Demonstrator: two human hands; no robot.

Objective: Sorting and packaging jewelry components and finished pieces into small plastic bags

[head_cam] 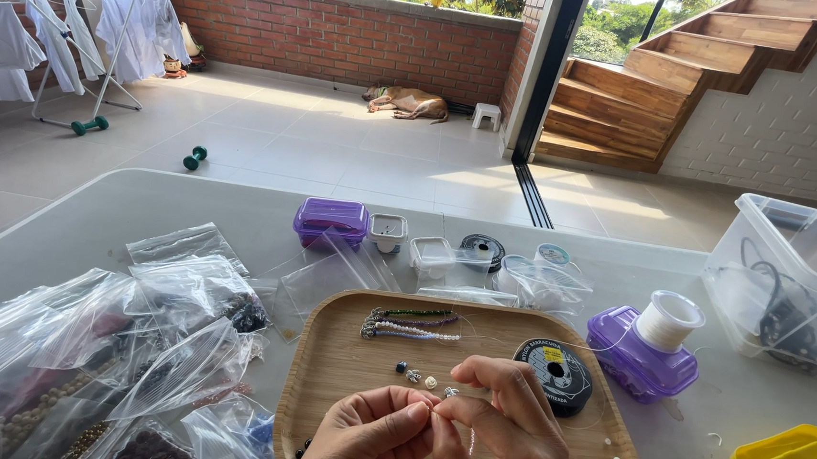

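Over the tray: your left hand (370, 438) and right hand (500, 428) met fingertip to fingertip, pinched on a fine thread (470, 445).
Thread axis: too thin to tell.
Wooden tray (342, 359): held finished bead strands (411, 324) lying left-right, loose beads (417, 376), a black spool (555, 372).

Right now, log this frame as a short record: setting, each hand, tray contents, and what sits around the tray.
setting: white table by a tiled terrace with a brick wall
left hand: fingertips pinched against the right hand's, over the tray
right hand: pinching something too small to tell
tray: wooden; holds bead strands, loose beads, a black spool
left of tray: clear bags of beads
right of tray: purple box with a white spool on top
background: dog lying by the wall
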